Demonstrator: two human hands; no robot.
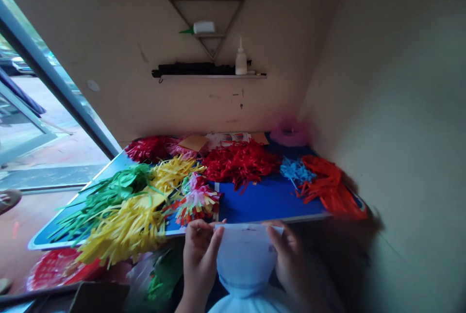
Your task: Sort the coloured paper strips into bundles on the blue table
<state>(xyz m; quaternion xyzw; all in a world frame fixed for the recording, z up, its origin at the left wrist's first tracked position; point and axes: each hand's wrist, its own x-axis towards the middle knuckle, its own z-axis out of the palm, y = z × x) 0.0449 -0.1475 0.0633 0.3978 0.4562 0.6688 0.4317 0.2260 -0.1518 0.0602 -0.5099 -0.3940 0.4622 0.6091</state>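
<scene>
Between my two hands stretches a white, thin bag-like sheet (246,257), with a straight top edge. Below that edge it narrows to a gathered waist and flares out again at the bottom of the view. My left hand (199,257) pinches its upper left corner between thumb and fingers. At the opposite corner, my right hand (289,259) grips the edge the same way. Both hands are just in front of the table's near edge. Closest to my left hand on the tabletop is a multicoloured bundle of paper-like strips (196,199).
The blue table (262,201) bears green (116,191), yellow (127,221), red (242,160), light blue (296,171) and orange-red (329,187) strip bundles. A pink ring-shaped thing (289,133) lies at the back. A red basket (54,269) sits below left. Bottles stand on wall shelves.
</scene>
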